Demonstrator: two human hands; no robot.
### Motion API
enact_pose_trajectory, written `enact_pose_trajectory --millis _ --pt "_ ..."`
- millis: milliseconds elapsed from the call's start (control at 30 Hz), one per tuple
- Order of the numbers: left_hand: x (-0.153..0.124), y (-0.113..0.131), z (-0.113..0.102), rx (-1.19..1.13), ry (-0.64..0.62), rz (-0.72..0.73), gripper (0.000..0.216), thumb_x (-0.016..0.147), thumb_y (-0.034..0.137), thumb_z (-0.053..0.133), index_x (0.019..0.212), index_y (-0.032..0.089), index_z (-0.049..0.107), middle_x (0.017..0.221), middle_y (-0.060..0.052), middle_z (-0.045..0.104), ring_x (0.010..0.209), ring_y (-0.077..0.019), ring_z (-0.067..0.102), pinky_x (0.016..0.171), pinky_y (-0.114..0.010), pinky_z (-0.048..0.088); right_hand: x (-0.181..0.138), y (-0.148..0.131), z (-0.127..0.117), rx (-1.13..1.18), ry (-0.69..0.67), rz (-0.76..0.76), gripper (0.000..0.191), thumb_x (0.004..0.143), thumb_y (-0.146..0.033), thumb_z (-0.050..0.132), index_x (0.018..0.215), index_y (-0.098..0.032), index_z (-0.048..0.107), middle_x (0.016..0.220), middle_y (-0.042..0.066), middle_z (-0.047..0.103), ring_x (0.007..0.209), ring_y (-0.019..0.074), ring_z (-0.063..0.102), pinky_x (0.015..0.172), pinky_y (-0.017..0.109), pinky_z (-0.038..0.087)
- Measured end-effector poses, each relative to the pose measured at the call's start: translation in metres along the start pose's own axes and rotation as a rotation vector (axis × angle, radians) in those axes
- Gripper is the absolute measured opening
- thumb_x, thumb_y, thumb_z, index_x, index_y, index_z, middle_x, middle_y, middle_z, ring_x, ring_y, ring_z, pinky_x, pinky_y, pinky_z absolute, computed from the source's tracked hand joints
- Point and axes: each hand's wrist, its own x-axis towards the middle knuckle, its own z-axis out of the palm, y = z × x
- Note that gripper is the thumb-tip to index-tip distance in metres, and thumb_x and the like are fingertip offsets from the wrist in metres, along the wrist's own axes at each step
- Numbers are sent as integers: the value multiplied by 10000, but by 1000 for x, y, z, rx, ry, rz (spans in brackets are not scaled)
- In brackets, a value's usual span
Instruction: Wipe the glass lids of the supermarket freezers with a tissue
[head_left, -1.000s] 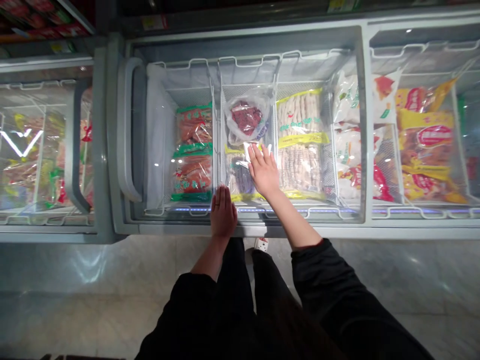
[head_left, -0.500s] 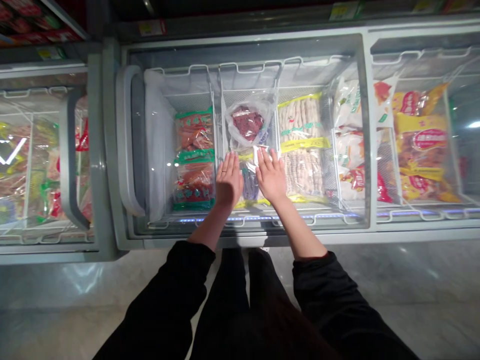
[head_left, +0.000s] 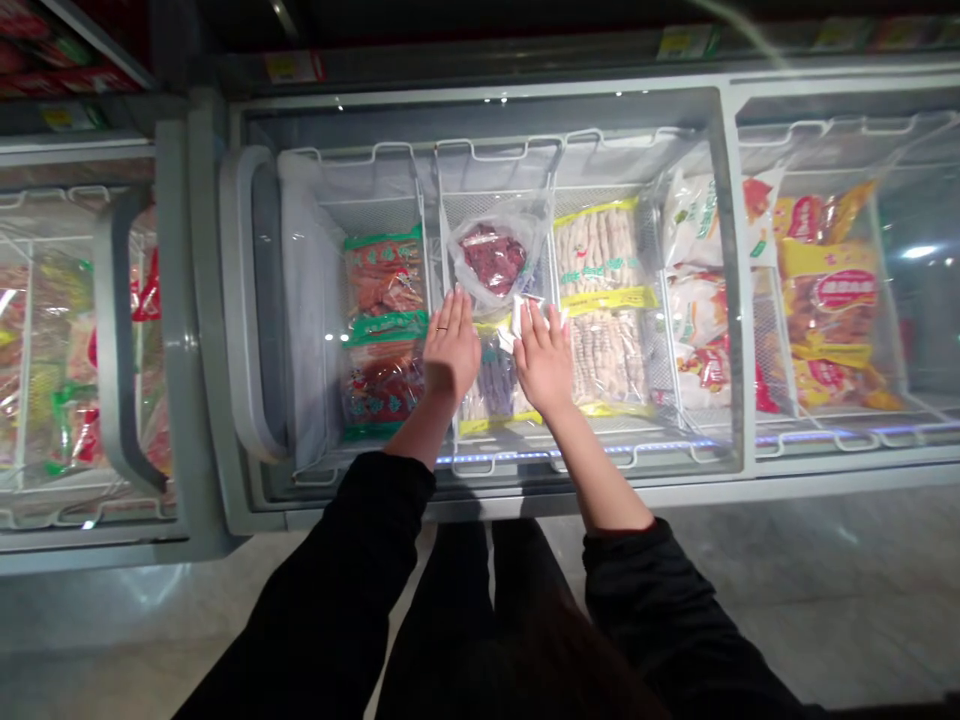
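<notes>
Both bare hands are palm down above the glass lid of a chest freezer. The left hand is flat, fingers straight and close together, a ring on one finger; no object is visible in its grasp. The right hand is likewise flat, fingers extended and slightly spread, not curled around anything. A white tissue shows at and beside its fingers on the left edge; how much lies under the palm cannot be determined. The tissue is on the lid, between the two hands and nearer the right.

Visible through the glass, within wire baskets: a clear bag of dark red meat just beyond the hands; a yellow-edged pack partly covered by them; two green-edged packs to the left; further yellow-edged packs of pale strips to the right. A curved grey handle stands at the lid's left end.
</notes>
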Motion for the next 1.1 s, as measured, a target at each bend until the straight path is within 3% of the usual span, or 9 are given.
enact_pose_trajectory --millis 133,267,400,533,633,700,800,967,1100 --pt "-3 -4 4 -29 64 29 696 1045 141 394 1734 129 293 1769 -132 395 1674 -264 305 1391 -534 267 -13 -12 -6 13 -123 -221 603 1139 -319 320 1737 -242 340 1783 29 374 1682 286 273 1363 574 286" --pt "-3 -5 1 -35 45 47 706 1045 138 397 1740 131 271 1778 -127 377 1675 -273 303 1392 -541 266 -35 24 -18 -2 -124 -199 595 1145 -339 334 1737 -273 341 1758 32 425 1664 281 324 1347 568 322" --pt "-2 -5 1 -36 30 41 715 1027 122 415 1733 124 295 1764 -136 400 1672 -291 308 1393 -561 258 6 36 -12 -19 -8 -21 609 1147 -369 322 1737 -220 335 1780 59 384 1674 333 288 1344 622 302" --pt "-1 -5 2 3 24 46 669 1030 122 418 1695 74 363 1759 -169 394 1665 -285 325 1384 -549 276 48 2 0 14 28 -70 620 1143 -349 307 1750 -226 294 1790 42 361 1690 316 245 1359 630 266" --pt "-1 -5 0 11 16 42 650 1042 135 411 1688 76 378 1753 -179 399 1661 -292 335 1372 -555 301 33 -10 -3 22 -64 -235 616 1140 -333 330 1751 -256 295 1785 16 371 1689 276 256 1372 577 267" --pt "-1 -5 -1 6 18 37 651 1048 139 414 1696 92 368 1749 -176 407 1660 -293 338 1370 -559 308 10 -2 -11 13 -135 -301 605 1142 -325 339 1744 -269 318 1780 5 382 1681 261 280 1373 539 277" --pt "-2 -5 -2 4 26 40 652 1048 129 426 1696 99 367 1744 -174 419 1654 -291 348 1371 -547 314 -4 20 -19 3 -144 -248 600 1145 -331 332 1743 -276 322 1770 10 403 1675 267 297 1363 546 293" --pt "-4 -6 1 -1 46 49 654 1054 127 420 1704 111 350 1743 -172 425 1661 -282 329 1379 -532 301 52 12 -9 33 -15 -69 625 1141 -349 310 1753 -227 287 1795 49 346 1690 318 244 1355 622 273" --pt "-6 -8 3 6 48 58 636 1059 133 422 1692 99 364 1755 -183 396 1666 -290 311 1378 -525 299 70 -16 -5 21 -50 -173 611 1133 -320 323 1735 -219 342 1794 34 349 1687 299 256 1373 593 251"
